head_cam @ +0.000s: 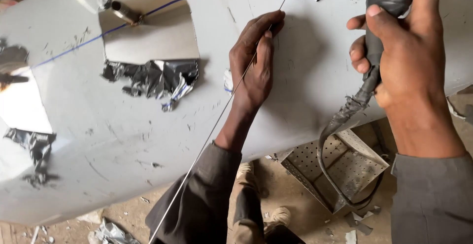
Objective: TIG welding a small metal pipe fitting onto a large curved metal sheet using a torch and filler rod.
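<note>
A large curved metal tank (123, 140) covered in white protective film fills the view. My left hand (253, 59) rests on it and pinches a long thin metal rod (207, 140) that runs from the lower left up towards the top middle. My right hand (404, 47) grips a black torch handle (389, 2) wrapped in tape, held upright against the tank's right side. Its black cable (340, 125) hangs down from the handle towards the floor.
A bare shiny patch (152, 32) with a short metal stub (125, 12) shows where film is peeled; torn film (152, 79) hangs below it. A blue line (74, 47) crosses the tank. A perforated metal box (345, 167) and scraps lie on the dirt floor.
</note>
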